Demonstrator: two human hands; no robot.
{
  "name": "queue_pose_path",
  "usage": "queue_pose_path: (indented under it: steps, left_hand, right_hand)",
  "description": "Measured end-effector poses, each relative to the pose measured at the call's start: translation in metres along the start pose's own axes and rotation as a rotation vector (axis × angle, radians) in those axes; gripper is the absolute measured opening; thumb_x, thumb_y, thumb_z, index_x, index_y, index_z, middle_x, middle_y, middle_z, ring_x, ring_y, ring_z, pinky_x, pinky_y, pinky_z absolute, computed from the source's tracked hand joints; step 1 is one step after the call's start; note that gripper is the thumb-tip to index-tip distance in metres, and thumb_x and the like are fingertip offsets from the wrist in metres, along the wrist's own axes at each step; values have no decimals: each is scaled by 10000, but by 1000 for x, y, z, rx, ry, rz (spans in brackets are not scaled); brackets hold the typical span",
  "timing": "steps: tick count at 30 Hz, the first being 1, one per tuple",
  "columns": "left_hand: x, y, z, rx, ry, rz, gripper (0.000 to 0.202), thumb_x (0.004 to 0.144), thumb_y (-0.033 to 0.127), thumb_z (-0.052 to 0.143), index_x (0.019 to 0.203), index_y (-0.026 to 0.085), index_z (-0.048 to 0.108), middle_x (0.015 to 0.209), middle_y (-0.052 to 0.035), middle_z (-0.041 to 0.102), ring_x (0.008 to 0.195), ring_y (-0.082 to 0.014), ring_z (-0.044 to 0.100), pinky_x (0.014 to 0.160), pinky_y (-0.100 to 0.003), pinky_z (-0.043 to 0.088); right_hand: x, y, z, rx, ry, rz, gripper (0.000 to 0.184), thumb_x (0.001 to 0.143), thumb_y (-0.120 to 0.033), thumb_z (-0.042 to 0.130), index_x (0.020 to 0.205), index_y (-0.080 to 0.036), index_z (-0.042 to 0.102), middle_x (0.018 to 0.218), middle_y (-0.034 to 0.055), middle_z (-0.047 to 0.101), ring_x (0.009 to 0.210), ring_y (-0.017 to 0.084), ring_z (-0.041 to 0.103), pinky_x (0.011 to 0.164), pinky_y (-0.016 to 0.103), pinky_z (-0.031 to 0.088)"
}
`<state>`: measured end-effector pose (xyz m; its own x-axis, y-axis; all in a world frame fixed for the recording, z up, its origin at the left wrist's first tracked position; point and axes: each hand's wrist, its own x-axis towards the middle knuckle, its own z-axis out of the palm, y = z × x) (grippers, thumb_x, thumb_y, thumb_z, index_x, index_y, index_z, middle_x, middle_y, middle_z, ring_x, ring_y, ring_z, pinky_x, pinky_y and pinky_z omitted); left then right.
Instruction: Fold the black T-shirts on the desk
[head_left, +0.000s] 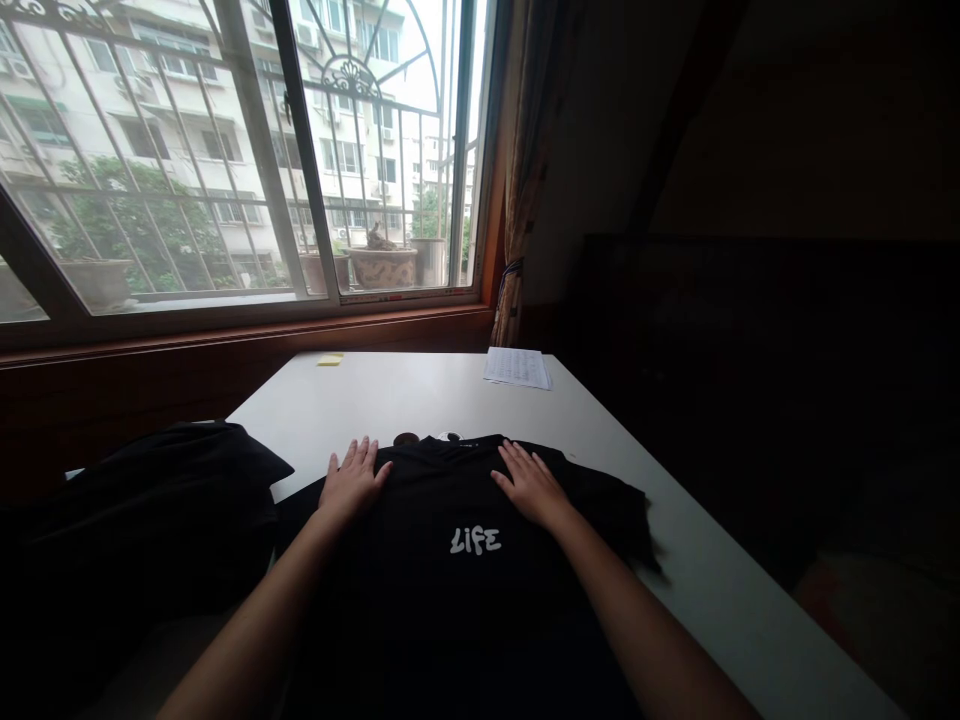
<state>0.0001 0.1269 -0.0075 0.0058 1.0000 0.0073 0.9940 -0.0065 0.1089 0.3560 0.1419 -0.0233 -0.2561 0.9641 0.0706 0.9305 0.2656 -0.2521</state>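
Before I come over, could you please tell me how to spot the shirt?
Find the window, then the white table before it. The black shirt lies spread there under the left hand and right hand; its white lettering sets it apart from the dark heap of cloth.

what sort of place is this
Probably a room in a home, perhaps a flat: a patterned curtain hangs beside a barred window facing apartment-like buildings, with potted plants outside the glass.
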Motion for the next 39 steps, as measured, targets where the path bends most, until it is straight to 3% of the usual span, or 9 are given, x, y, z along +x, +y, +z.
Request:
queue_pose_path:
  steps: [11, 16, 21, 25, 30, 32, 34, 39]
  left_hand:
    - [-29, -22, 8, -36, 7, 4, 717, 1026, 583, 286, 1604, 167, 200, 1668, -99, 121, 1546, -290, 67, 1221, -590, 72]
    - [-27, -34, 8, -97, 59, 32, 608, 1034, 480, 362, 1566, 191, 315, 1637, -112, 286, 1524, -296, 199, 1224, -552, 134]
    - [-15, -46, -4, -172, 133, 36, 385, 993, 342, 459, 1322, 215, 614, 1457, -86, 535, 1356, -257, 468, 1164, -378, 328]
    - [-8, -44, -15, -223, 167, -10, 313, 961, 384, 509, 1161, 240, 702, 1297, -82, 611, 1236, -303, 528, 1071, -396, 422]
    - [1, -36, -19, -282, 127, -37, 260, 939, 400, 537, 985, 238, 735, 1167, -85, 643, 1141, -303, 571, 925, -359, 497]
    - [6, -37, -18, -300, 106, -36, 224, 932, 371, 550, 958, 232, 724, 1146, -84, 650, 1112, -288, 588, 890, -341, 502]
    - [10, -40, -17, -311, 96, -34, 196, 933, 328, 548, 952, 213, 705, 1153, -94, 651, 1105, -279, 594, 880, -334, 496]
    - [12, -42, -20, -346, 95, 1, 184, 986, 255, 447, 1022, 186, 614, 1080, -106, 696, 1008, -237, 648, 833, -303, 490]
  right_hand:
    - [-19, -9, -8, -21, -29, 7, 659, 1029, -562, 270, 1597, -229, 267, 1672, 24, 196, 1547, 212, 132, 1255, 449, 84]
    - [-26, -7, -8, -23, -35, 7, 661, 1027, -561, 273, 1592, -219, 281, 1672, 25, 197, 1546, 212, 134, 1255, 449, 84]
    - [-20, -7, -9, 33, 11, 17, 618, 1003, -523, 392, 1539, -216, 395, 1635, 64, 317, 1519, 267, 230, 1237, 491, 137]
    - [-8, -31, -16, 137, 201, -48, 412, 954, -351, 524, 1320, -190, 626, 1417, 118, 584, 1368, 300, 435, 1185, 468, 254]
    - [22, -82, -12, 255, 194, -111, 229, 948, -380, 570, 998, -233, 738, 1087, 78, 711, 1127, 266, 577, 1031, 389, 414]
    - [37, -100, -4, 315, 164, -113, 239, 904, -418, 644, 1043, -244, 731, 1012, 61, 723, 1064, 264, 605, 971, 381, 446]
    - [51, -114, 4, 380, 138, -97, 364, 848, -428, 715, 1164, -250, 692, 976, 48, 725, 1035, 266, 622, 920, 376, 466]
    - [81, -134, 18, 560, 95, -33, 552, 782, -262, 740, 1312, -273, 586, 955, 11, 706, 920, 211, 664, 820, 320, 500]
